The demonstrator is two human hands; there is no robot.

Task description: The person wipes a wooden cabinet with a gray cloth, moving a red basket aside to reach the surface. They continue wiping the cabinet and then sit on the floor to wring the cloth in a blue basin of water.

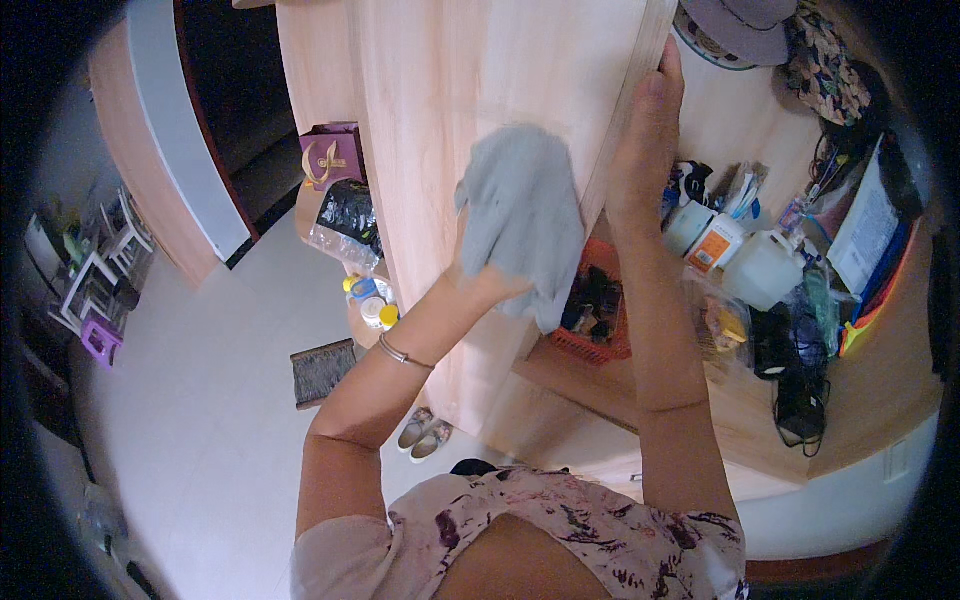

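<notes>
A grey cloth (523, 214) lies over my left hand (491, 281) and hides most of its fingers. With it, that hand is against the face of a pale wood-grain cabinet door (420, 97). The cloth is slightly blurred, and its lower edge hangs loose past the wrist. My right hand (646, 142) grips the door's right-hand edge, its fingertips wrapped over near the top. Just past the door's edge, partly hidden by it and by my right forearm, is a red plastic basket (600, 349) with dark items in it.
On the wooden shelf to the right stand a translucent plastic jug (765, 268), a white bottle with an orange label (716, 244) and black face masks (801, 412). Hats (739, 30) hang above. Leftward are a purple gift bag (337, 154), shoes (426, 435) and a dark mat (324, 373).
</notes>
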